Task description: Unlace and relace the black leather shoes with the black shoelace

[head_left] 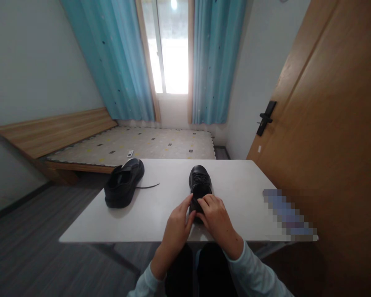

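A black lace-up shoe (200, 175) stands on the white table (165, 214) in front of me, its toe pointing away. My left hand (178, 220) grips the left side of its heel end, with thumb and fingers closed around the edge. On the other side my right hand (214, 212) has its fingers bent over the collar and its thumb near the heel. The two thumbs almost meet behind the shoe, and my fingers partly cover the opening. A second black shoe (122, 185) sits at the table's left, with a dark lace (148, 186) trailing to its right.
A blurred-out bluish item (287, 212) lies along the table's right edge. Beyond the table is a bed (160, 142) with a small white remote-like object (130, 154) on it. A wooden door (321, 123) stands close on the right, and blue curtains (120, 62) flank the window.
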Demonstrator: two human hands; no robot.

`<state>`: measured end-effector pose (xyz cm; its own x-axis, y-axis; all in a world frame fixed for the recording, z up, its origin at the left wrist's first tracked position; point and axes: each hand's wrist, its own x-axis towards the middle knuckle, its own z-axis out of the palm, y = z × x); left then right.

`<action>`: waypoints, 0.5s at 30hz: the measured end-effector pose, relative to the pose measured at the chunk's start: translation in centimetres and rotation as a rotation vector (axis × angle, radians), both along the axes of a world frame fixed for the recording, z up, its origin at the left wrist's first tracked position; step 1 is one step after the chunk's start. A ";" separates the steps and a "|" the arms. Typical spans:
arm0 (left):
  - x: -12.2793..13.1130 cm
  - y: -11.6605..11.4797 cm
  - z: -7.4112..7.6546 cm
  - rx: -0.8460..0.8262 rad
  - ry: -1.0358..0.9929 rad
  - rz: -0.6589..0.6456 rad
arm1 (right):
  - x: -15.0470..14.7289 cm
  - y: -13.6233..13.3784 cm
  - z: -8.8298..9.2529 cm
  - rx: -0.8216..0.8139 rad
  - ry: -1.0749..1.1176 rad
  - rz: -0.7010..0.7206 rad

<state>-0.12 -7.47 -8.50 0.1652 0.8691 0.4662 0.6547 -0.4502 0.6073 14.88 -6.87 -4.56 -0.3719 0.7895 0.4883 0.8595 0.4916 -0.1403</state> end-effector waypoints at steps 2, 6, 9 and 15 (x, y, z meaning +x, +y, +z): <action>0.4 -0.3 -0.7 0.052 0.016 0.031 | -0.1 -0.2 0.1 -0.021 0.019 -0.005; 0.8 -0.6 -1.6 0.113 0.046 0.070 | -0.2 -0.2 0.4 -0.065 0.046 -0.013; 0.8 -0.6 -2.0 0.147 0.108 0.061 | 0.3 0.3 0.6 -0.095 0.042 -0.027; 0.8 -1.0 -2.2 0.137 0.188 0.051 | 2.8 3.4 1.1 -0.110 0.025 -0.079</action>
<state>0.63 -8.46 -10.71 0.2174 0.8093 0.5457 0.7744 -0.4833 0.4083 17.66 -3.43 -3.46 -0.2948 0.8654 0.4052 0.8906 0.4025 -0.2118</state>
